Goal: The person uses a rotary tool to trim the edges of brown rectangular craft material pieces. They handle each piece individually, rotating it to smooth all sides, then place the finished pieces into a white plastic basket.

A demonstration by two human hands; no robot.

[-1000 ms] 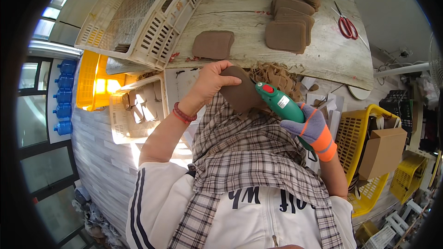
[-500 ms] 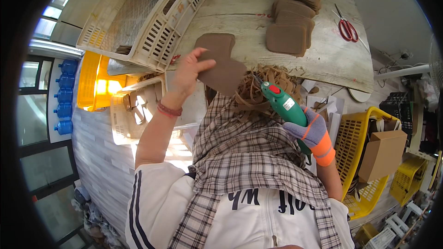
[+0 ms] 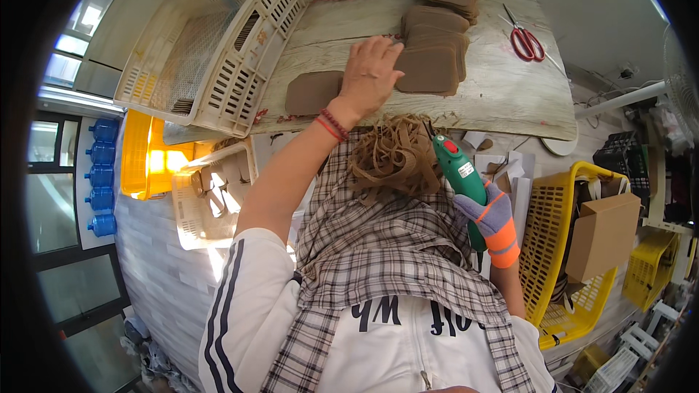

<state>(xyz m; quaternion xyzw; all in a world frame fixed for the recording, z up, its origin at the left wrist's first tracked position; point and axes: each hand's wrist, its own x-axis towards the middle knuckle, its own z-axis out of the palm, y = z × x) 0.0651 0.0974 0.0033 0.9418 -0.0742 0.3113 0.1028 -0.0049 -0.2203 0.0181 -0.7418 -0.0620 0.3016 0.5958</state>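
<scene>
While the right hand [image 3: 486,212] grips a green tool [image 3: 460,168], brown pieces [image 3: 429,71] lie beside the spread left hand [image 3: 368,75].

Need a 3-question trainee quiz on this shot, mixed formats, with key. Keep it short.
1. Multiple choice: What does the gloved right hand hold?
A) A cardboard box
B) A green handheld tool
C) A blue water jug

2. True or false: The red-handled scissors lie to the right of the front stack of brown pieces.

3. Fill in: The brown tangle to the left of the right hand is made of ____.

Key: 1. B; 2. True; 3. strips.
</scene>
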